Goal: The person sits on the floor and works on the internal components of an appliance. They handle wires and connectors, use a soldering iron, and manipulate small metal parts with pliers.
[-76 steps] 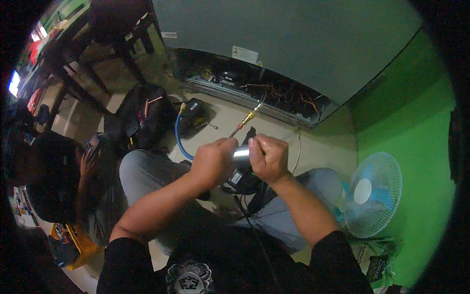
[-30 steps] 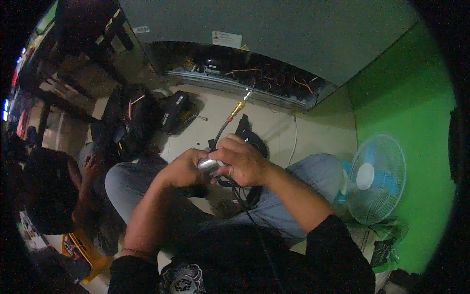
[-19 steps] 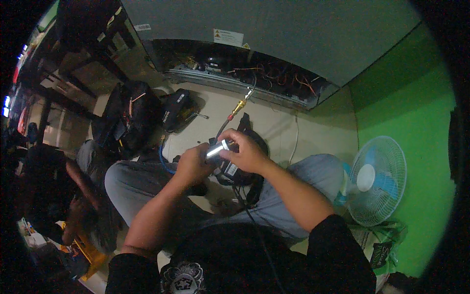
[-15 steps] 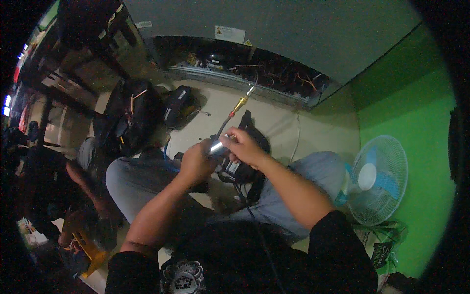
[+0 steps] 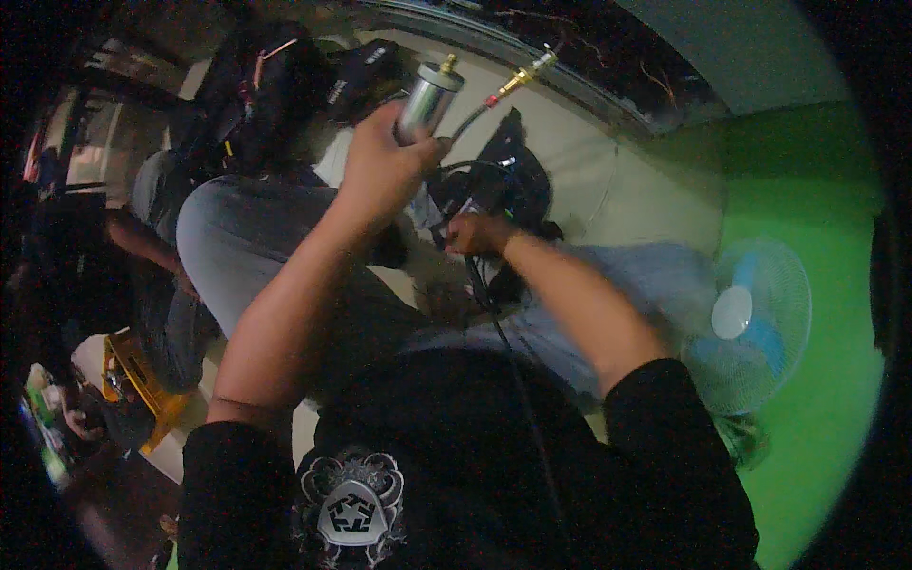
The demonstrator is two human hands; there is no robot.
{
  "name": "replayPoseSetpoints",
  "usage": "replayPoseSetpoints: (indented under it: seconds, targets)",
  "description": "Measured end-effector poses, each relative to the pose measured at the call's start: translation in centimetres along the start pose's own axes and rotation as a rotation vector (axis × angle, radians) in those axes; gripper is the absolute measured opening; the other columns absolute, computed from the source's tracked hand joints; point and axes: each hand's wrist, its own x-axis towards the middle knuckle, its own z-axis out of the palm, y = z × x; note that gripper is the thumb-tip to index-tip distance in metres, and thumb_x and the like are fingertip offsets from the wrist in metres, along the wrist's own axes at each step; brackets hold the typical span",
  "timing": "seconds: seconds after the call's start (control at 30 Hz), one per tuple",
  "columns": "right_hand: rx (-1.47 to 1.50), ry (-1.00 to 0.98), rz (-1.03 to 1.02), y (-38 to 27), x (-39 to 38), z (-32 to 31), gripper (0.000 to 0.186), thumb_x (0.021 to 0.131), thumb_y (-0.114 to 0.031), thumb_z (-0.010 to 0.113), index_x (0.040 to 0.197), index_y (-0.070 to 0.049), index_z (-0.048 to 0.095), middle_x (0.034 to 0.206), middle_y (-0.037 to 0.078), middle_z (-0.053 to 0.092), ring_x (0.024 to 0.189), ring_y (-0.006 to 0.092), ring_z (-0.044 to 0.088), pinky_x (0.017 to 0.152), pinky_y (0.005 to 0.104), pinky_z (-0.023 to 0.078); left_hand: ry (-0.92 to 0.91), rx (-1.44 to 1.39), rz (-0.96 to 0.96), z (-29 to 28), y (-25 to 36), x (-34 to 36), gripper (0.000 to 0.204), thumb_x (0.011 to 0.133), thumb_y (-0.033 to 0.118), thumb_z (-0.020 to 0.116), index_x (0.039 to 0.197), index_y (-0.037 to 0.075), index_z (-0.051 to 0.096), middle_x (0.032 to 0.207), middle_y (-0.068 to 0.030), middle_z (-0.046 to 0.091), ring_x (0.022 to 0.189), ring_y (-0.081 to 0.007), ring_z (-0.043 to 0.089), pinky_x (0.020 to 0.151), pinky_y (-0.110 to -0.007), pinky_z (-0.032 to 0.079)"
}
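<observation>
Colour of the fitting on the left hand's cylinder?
Gold: the small brass-coloured fitting tops the silver metal cylinder; best in head view.

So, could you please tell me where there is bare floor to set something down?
The pale floor bordered by the dark equipment, green wall and right knee looks bare, except for a thin cable. It is crowded around the right hand, with black cables.

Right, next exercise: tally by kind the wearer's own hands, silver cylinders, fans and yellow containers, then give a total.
Wearer's hands: 2, left hand and right hand
Silver cylinder: 1
Fan: 1
Yellow container: 1
Total: 5
</observation>
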Motion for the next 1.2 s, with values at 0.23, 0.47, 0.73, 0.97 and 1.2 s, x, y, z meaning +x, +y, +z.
replayPoseSetpoints:
  seconds: [0.23,0.47,0.73,0.97,1.2]
  targets:
    - [-0.081,-0.080,0.264,-1.5,-0.3,8.4,0.024,0.090,-0.027,0.066,0.104,-0.008,0.064,0.098,0.010,0.067,0.082,0.0242,0.065,0.070,0.0378,0.051,0.129,0.155,0.037,-1.3,1.8,0.4,0.033,0.071,0.017,0.075,0.094,-0.001,0.060,0.073,-0.0111,0.060,0.066,-0.0209,0.057,0.065,-0.037,0.048]
    - [-0.090,-0.038,0.406,1.1,-2.1,10.1,0.028,0.090,-0.027,0.066,0.110,-0.009,0.061,0.103,0.012,0.066,0.088,0.0242,0.064,0.076,0.0373,0.050,0.060,0.118,0.053,-1.5,2.1,1.2,0.029,0.075,0.015,0.076,0.095,0.003,0.059,0.076,-0.0003,0.053,0.071,-0.0128,0.048,0.068,-0.031,0.043]
    - [0.569,0.554,0.330,-2.8,2.5,2.3,0.033,0.090,-0.027,0.066,0.117,-0.010,0.057,0.109,0.014,0.065,0.095,0.0242,0.064,0.083,0.0367,0.050,0.065,0.110,0.018,-1.1,1.3,1.9,0.030,0.072,0.016,0.075,0.091,0.000,0.058,0.074,-0.0107,0.060,0.066,-0.0209,0.057,0.065,-0.037,0.047]
    - [1.469,0.832,-0.387,-7.3,1.8,-11.3,0.034,0.097,-0.026,0.059,0.124,-0.007,0.053,0.117,0.017,0.065,0.100,0.0284,0.064,0.086,0.0396,0.052,0.065,0.208,0.053,-0.7,-1.0,3.4,0.037,0.073,0.011,0.076,0.101,-0.001,0.055,0.082,-0.0182,0.062,0.078,-0.0318,0.063,0.071,-0.041,0.049]
    - [1.442,0.859,-0.447,-9.7,1.8,-11.0,0.028,0.106,-0.024,0.046,0.125,-0.004,0.054,0.111,0.016,0.066,0.094,0.0288,0.065,0.087,0.0465,0.055,0.072,0.304,0.073,1.5,-4.6,5.8,0.047,0.074,0.009,0.077,0.113,-0.002,0.052,0.097,-0.0225,0.064,0.088,-0.0355,0.065,0.078,-0.044,0.051]
